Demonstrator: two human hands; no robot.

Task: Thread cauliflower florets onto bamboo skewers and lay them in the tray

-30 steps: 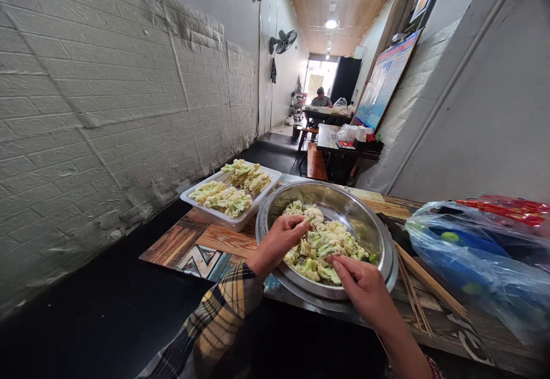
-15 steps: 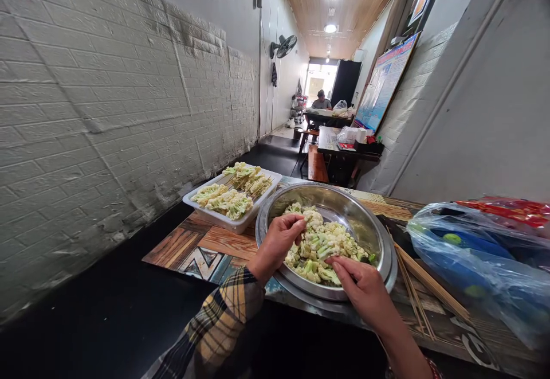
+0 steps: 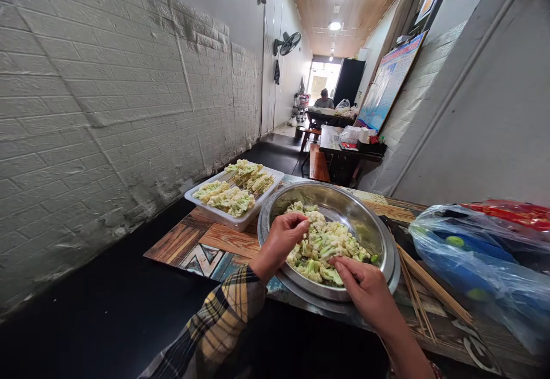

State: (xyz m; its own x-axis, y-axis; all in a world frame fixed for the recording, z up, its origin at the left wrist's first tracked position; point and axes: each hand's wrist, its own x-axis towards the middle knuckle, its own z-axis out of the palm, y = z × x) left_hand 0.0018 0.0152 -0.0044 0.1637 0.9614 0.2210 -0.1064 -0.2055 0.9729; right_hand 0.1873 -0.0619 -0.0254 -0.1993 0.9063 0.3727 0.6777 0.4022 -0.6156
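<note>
A wide steel bowl [image 3: 369,221] on the wooden table holds a heap of cauliflower florets [image 3: 329,244]. My left hand [image 3: 281,241], in a plaid sleeve, reaches over the bowl's near left rim with its fingers curled on florets at the left of the heap. My right hand [image 3: 365,290] rests on the near rim, fingertips pinched at a floret at the front of the heap. To the left of the bowl a white rectangular tray [image 3: 215,210] carries several skewered cauliflower pieces [image 3: 234,192].
Loose bamboo skewers [image 3: 425,293] lie right of the bowl, beside a clear plastic bag [image 3: 481,264] with blue and red contents. A brick wall runs along the left. Further tables [image 3: 344,141] and a seated person [image 3: 323,99] are down the corridor.
Both hands stay in the bowl with only slight finger shifts among the florets. The view has drifted a little.
</note>
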